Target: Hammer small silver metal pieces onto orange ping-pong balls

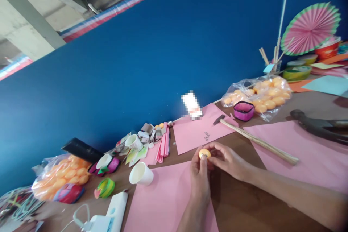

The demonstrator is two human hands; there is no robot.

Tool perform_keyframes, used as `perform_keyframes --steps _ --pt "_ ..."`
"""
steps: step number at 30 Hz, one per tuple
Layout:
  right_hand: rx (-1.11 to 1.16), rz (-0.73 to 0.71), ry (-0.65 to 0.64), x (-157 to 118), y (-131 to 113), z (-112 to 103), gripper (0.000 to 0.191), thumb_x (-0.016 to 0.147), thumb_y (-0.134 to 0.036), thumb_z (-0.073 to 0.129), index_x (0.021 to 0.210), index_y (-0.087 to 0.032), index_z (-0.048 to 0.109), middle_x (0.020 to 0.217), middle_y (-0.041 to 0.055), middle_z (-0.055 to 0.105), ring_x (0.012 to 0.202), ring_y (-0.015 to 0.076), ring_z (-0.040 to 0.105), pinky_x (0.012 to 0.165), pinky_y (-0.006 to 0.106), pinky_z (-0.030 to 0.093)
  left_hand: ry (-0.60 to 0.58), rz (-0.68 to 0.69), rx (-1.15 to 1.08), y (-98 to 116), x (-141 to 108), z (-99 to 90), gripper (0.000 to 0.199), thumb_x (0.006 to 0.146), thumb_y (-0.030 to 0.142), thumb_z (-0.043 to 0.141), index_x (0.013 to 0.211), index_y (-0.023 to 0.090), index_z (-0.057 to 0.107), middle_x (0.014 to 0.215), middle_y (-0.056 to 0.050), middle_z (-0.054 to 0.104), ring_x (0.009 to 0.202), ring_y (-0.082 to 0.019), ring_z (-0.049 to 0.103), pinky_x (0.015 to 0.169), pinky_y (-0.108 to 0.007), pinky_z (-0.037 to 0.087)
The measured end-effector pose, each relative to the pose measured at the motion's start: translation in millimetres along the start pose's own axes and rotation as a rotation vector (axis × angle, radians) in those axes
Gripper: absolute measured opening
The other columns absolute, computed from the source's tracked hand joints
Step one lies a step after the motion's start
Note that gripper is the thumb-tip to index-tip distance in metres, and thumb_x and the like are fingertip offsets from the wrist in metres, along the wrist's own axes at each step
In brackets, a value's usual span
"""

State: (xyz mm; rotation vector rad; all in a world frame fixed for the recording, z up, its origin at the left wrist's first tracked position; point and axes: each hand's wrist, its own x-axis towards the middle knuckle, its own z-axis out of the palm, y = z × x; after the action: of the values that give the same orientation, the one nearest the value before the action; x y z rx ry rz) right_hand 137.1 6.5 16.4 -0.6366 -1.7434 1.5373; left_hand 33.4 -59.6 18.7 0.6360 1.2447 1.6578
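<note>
My left hand pinches a small orange ball, its thumb pressed on the near side. Something small and dark shows by that thumb; what it is I cannot make out. From the other side the fingers of my right hand close on the same ball. Both hands are just above the table, at the edge of a pink sheet. Beyond them, several small metal bits lie on another pink sheet. A hammer with a wooden handle rests to the right of the hands.
A white paper cup and a power strip stand left. Bags of orange balls lie at left and at back right, near a purple container. A dark curved tool lies far right. The blue wall closes the back.
</note>
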Motion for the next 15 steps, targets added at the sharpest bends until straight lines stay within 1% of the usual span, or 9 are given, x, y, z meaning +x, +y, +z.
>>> perform_keyframes --steps 2,6,8,10,13,15 --pt "-0.013 -0.011 0.018 -2.5 -3.3 1.7 0.018 0.078 -0.027 0.056 0.095 -0.021 0.051 0.094 0.0037 0.060 0.088 0.0186 0.058 0.077 0.032 0.048 -0.045 0.024 -0.040 0.3 -0.6 -1.3 0.038 0.076 0.037 0.057 0.111 0.023 0.054 0.105 -0.007 0.062 0.092 -0.020 0.059 0.077 -0.029 0.045" --pt "-0.075 -0.028 0.042 -8.0 -10.0 4.5 0.018 0.078 -0.025 0.056 0.094 -0.022 0.049 0.092 0.0035 0.060 0.083 0.0180 0.059 0.073 0.031 0.050 -0.086 0.021 -0.074 1.6 -3.5 -2.3 0.029 0.079 0.035 0.054 0.102 0.017 0.054 0.096 -0.008 0.064 0.086 -0.019 0.062 0.075 -0.030 0.047" --pt "-0.100 -0.044 0.034 -10.0 -13.9 5.2 0.018 0.078 -0.025 0.055 0.095 -0.023 0.049 0.093 0.0033 0.060 0.082 0.0175 0.059 0.072 0.031 0.050 -0.084 0.043 -0.053 2.6 -4.9 -2.2 0.028 0.080 0.035 0.052 0.102 0.016 0.053 0.095 -0.008 0.064 0.086 -0.019 0.062 0.077 -0.030 0.046" --pt "-0.130 -0.072 0.026 -11.0 -18.2 5.2 0.019 0.079 -0.025 0.054 0.097 -0.023 0.048 0.094 0.0032 0.059 0.081 0.0167 0.059 0.071 0.030 0.050 -0.072 0.114 0.000 3.6 -5.8 -2.4 0.028 0.081 0.034 0.050 0.104 0.017 0.051 0.099 -0.008 0.063 0.089 -0.019 0.061 0.080 -0.032 0.046" --pt "-0.173 -0.122 0.034 -11.8 -25.1 3.9 0.020 0.079 -0.024 0.054 0.098 -0.022 0.048 0.097 0.0035 0.057 0.082 0.0157 0.058 0.070 0.029 0.051 -0.054 0.283 0.173 3.8 -6.5 -3.8 0.028 0.081 0.033 0.051 0.105 0.018 0.050 0.102 -0.009 0.060 0.095 -0.020 0.058 0.083 -0.033 0.045" --pt "-0.162 -0.125 0.034 -12.6 -29.0 1.9 0.025 0.079 -0.024 0.055 0.102 -0.022 0.046 0.099 0.0040 0.056 0.082 0.0152 0.058 0.068 0.027 0.051 -0.067 0.404 0.294 2.8 -7.4 -4.8 0.029 0.082 0.031 0.050 0.108 0.018 0.048 0.107 -0.010 0.057 0.100 -0.021 0.056 0.086 -0.034 0.044"
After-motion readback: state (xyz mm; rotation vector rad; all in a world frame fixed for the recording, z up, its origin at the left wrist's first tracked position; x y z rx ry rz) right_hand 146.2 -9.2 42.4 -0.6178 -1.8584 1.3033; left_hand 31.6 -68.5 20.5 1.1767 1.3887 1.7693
